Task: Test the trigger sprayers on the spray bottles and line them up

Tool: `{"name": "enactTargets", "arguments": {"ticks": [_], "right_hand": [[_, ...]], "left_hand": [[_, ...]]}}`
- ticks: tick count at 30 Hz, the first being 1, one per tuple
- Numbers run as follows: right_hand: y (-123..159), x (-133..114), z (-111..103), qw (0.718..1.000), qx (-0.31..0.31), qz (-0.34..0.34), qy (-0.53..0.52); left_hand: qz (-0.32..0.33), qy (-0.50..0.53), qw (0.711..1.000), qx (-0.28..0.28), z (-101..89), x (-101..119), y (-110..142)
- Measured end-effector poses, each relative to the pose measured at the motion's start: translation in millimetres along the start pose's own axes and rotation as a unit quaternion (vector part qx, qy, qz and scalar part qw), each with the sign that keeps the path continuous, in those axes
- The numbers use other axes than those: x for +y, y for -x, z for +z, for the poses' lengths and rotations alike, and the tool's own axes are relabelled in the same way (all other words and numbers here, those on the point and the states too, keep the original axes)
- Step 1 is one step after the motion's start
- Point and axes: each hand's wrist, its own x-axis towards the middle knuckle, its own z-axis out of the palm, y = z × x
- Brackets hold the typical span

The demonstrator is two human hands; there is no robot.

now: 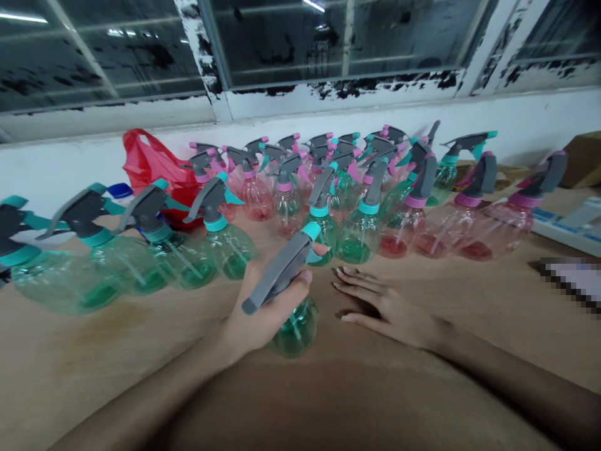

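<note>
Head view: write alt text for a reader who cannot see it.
The left hand grips a green spray bottle by its neck on a brown table, while the right hand rests flat beside it. Behind them stand rows of green and pink spray bottles, with a red plastic bag against the wall.

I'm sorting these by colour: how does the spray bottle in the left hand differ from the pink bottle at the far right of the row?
The held bottle has a green body and a teal collar; the far-right pink bottle has a pink body and collar. The left hand grips the held bottle apart from the row, while the pink bottle stands in line untouched. Both are clear plastic with grey trigger heads.
</note>
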Motion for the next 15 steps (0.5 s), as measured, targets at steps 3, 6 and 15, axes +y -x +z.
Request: {"name": "enactTargets", "arguments": {"ticks": [3, 6, 15], "right_hand": [[0.2, 0.6, 1.0, 1.000, 0.010, -0.003, -0.008], [0.3, 1.7, 1.9, 1.000, 0.017, -0.007, -0.016], [0.2, 1.0, 1.0, 1.000, 0.003, -0.004, 0.008]], "left_hand": [[0.000, -0.006, 1.000, 0.012, -0.3, 0.0, 0.3], [-0.001, -0.011, 1.000, 0.021, -0.4, 1.9, 0.2], [-0.005, -0.020, 0.999, 0.035, -0.5, -7.1, 3.5]]}}
